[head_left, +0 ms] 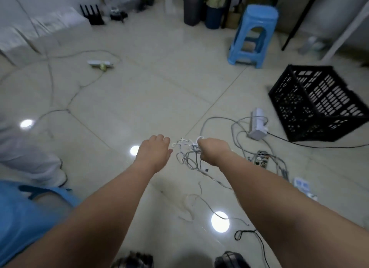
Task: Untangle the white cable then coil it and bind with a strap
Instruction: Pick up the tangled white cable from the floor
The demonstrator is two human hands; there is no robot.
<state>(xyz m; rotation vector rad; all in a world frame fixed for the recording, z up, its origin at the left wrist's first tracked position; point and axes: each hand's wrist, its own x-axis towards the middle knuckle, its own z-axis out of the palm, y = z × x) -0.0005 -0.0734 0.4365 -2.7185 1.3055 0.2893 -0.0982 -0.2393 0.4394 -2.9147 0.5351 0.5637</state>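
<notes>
The right hand (214, 151) clamps the tangled white cable (187, 148) above the middle of the floor (139, 88), the left hand (154, 152) just beside it, its hold unclear; a hard pull could tighten the knot.

White-and-grey cable tangle (188, 154); right of it, black crate (317, 102) with slotted grid pattern; beyond it, light blue stool (254, 34); beneath it, pale beige tiled floor (159, 88).
</notes>
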